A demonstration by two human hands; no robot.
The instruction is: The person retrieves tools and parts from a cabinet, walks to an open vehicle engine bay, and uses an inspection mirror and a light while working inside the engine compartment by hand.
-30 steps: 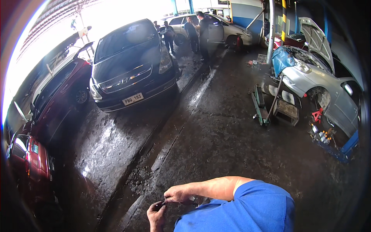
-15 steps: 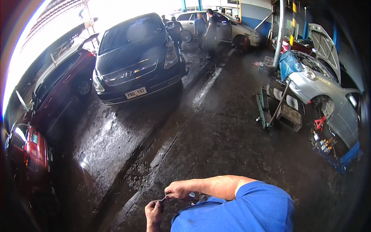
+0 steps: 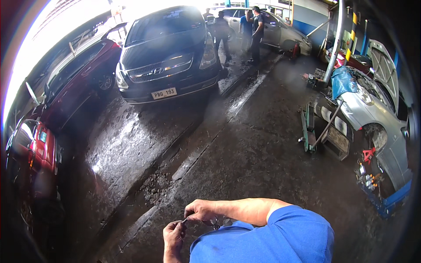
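Note:
In front of my body, low in the head view, my two hands are close together. My left hand [image 3: 174, 233] is closed, pinching a small, thin, greyish rod-like piece [image 3: 184, 220] whose exact kind is too small to make out. At the other end of this piece, the bent fingers of my right hand [image 3: 199, 210] are closed on it too, the forearm crossing from the right out of a blue sleeve. Below the right wrist, a small dark object with a shiny part [image 3: 215, 222] shows partly, mostly hidden by my arm and shirt.
A dark van [image 3: 169, 61] stands ahead, with red cars [image 3: 43, 144] at the left. On the right are a silver car [image 3: 372, 105] with its hood up, a green floor jack [image 3: 308, 129], a metal box [image 3: 336, 142] and a red jack stand [image 3: 368, 154]. Several people [image 3: 258, 35] stand far back.
My view has swung a little, so the vehicles sit farther right in the picture. Both hands keep hold of the small piece, with slight shifts of the fingers.

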